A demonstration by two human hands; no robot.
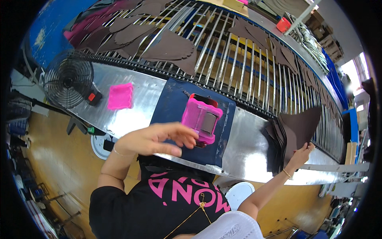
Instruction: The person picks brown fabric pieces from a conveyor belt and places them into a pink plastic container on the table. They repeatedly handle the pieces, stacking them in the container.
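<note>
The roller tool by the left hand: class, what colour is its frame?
Bright pink, around a grey roller; the roller tool sits on a dark blue mat. The head view shows it best.

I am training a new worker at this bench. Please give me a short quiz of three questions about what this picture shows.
1. True or false: the right hand touches the stack of dark brown pieces.
2. What colour is the roller device beside the left hand?
3. What lies under that device? A) a navy mat B) a white plate C) a red box

Key: 1 true. 2 pink. 3 A.
</note>
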